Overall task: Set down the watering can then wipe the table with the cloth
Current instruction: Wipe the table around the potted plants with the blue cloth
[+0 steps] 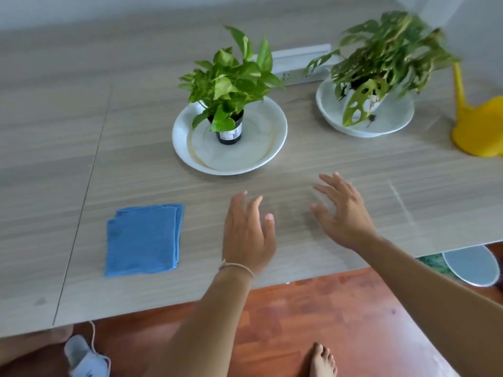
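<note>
Hands both empty: left hand (246, 235) and right hand (344, 213) hover palm-down over the tabletop (54, 159), fingers spread and relaxed, neither grip closed on anything.

Watering can (479, 126) sits on the tabletop well out past the right hand, at the frame edge. Yellow, smooth moulded plastic by the look, bulbous body with a long thin spout rising beside the far plant. Partly cut off, so I can't confirm it rests flat, but judging by position step one is done.

Cloth (143, 239) lies just outboard of the left hand, apart from it, not touched. Blue, soft woven fabric, folded into a neat rectangle with layered edges showing at the top corner. Likely parked there for an easy reach; the left hand is the closer one.

Beyond the fingertips: two potted plants, each standing in a shallow white glazed dish (230, 161), presumably to catch runoff. Near dish shows a brownish water ring. Near pot (230, 131) is small, dark, glossy.

Tabletop is a matte wood-grain laminate with a seam running past the cloth. A faint dull patch between the two hands could be moisture; can't tell for sure.

Judgement: the cloth pickup comes next, wiping not started.
</note>
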